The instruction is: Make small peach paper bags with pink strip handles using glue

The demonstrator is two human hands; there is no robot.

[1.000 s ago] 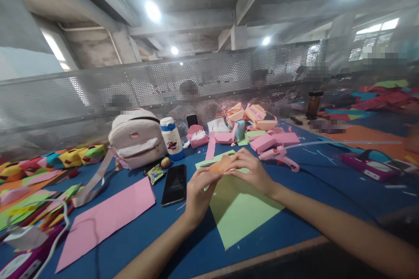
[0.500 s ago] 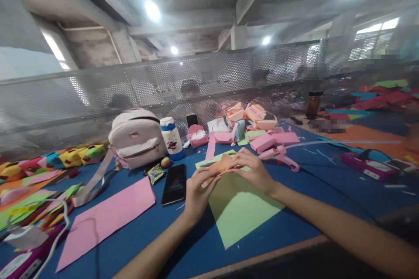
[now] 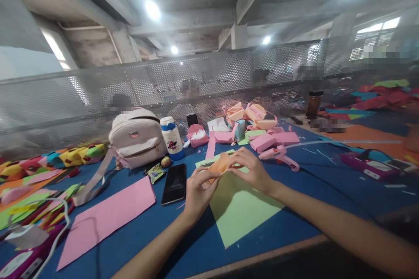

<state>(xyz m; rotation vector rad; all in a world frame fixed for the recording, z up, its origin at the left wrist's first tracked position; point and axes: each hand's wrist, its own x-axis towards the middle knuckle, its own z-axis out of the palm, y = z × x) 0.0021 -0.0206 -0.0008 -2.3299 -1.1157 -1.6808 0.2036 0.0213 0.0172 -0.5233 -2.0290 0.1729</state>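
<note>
A small piece of orange paper (image 3: 220, 164) is pinched between both my hands over the blue table (image 3: 314, 192). My left hand (image 3: 198, 192) grips its near left end with curled fingers. My right hand (image 3: 252, 170) holds its right side, fingers bent over the fold. Under the hands lies a light green sheet (image 3: 240, 209). Much of the orange paper is hidden by my fingers.
A black phone (image 3: 174, 184) and a pink sheet (image 3: 104, 218) lie to the left. A white backpack (image 3: 136, 137), a small bottle (image 3: 171, 137), a pink glue gun (image 3: 279, 157) and a heap of pink folded paper (image 3: 258, 126) stand behind. A perforated metal screen (image 3: 65, 104) backs the table.
The orange paper has tipped up a little between my fingers. My hands have stayed nearly in the same place.
</note>
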